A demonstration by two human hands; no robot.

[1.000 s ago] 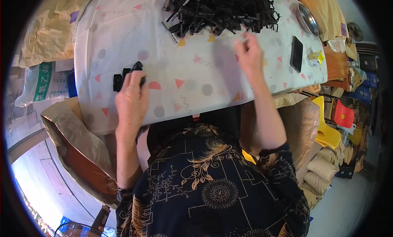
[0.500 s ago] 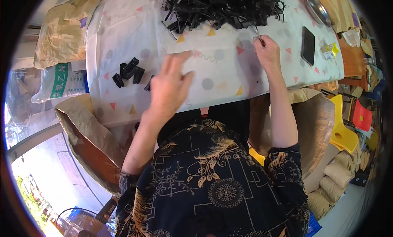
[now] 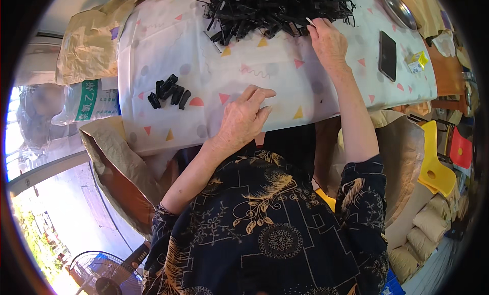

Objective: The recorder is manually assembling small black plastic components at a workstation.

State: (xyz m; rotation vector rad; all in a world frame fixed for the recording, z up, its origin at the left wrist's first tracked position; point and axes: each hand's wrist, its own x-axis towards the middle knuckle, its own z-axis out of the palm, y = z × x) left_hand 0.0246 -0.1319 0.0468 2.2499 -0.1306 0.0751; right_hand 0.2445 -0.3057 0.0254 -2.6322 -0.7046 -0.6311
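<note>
A large heap of thin black plastic parts (image 3: 270, 12) lies at the far middle of the table. At its near right edge is my right hand (image 3: 330, 43), fingers closed round a thin, light-coloured tool (image 3: 309, 21) whose tip points into the heap; most of it is hidden, so its kind does not show. My left hand (image 3: 244, 114) hovers by the near edge of the table, fingers loosely stretched and apart, nothing visible in it. To its left sits a small group of short black plastic pieces (image 3: 170, 91), several lying close together.
A patterned white cloth covers the table (image 3: 280, 99). On the right are a black phone (image 3: 387, 55), a small yellow-and-white box (image 3: 417, 62) and a metal bowl (image 3: 399, 8). Open paper sacks stand below the edge, one left (image 3: 117, 167) and one right (image 3: 407, 157).
My left hand has moved right, away from the small group, where another black piece now shows fully. My right hand has gone farther away, up to the heap with the tool.
</note>
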